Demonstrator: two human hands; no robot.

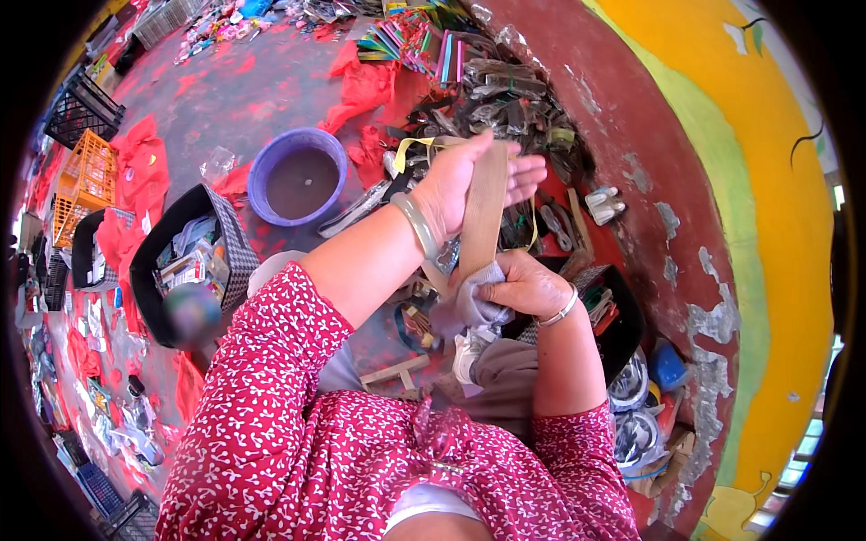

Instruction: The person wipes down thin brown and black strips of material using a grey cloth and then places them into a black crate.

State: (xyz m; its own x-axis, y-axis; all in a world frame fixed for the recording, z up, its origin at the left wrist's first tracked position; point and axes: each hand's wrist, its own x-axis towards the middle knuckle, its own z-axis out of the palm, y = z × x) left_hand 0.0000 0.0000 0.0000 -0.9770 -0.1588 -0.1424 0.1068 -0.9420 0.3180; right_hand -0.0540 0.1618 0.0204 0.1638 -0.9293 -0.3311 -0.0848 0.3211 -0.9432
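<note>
A flat tan strap (pixel 484 203) runs between my two hands. My left hand (pixel 451 185), wearing a bangle, holds its upper part across the palm; the fingers stretch out past the strap's right edge. Lower down, my right hand (pixel 534 287) is closed on a grey cloth (pixel 476 296), which is folded round the strap's lower part. The cloth hides where the strap goes below it. Behind my left hand hangs a thin yellow band (pixel 410 151); what it belongs to is unclear.
A purple basin (pixel 296 216) of murky water stands ahead to the left. Checkered bins (pixel 236 243) full of small goods sit left and near my right forearm. Piled straps (pixel 510 99) line the peeling red wall (pixel 622 153). Orange crates (pixel 87 185) stand far left.
</note>
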